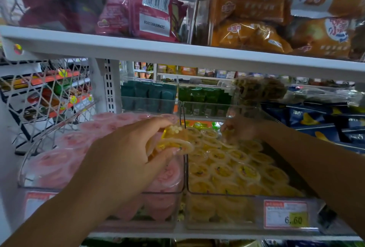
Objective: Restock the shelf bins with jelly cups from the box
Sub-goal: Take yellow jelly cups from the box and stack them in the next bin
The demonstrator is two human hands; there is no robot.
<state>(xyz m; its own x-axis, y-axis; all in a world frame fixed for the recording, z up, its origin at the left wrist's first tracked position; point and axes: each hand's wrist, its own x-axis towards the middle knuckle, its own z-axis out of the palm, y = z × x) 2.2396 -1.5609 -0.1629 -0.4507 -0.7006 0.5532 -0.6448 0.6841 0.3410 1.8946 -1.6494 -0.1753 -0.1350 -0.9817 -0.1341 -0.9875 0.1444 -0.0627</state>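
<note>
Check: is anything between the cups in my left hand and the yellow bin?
Nothing visible. The left hand holds the yellow cups over the left wall of the open-topped yellow bin; the right hand is at its back.

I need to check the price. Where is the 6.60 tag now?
In the head view the 6.60 tag is at lower right, on the front wall of the yellow-cup bin, right of the pink-cup bin.
</note>
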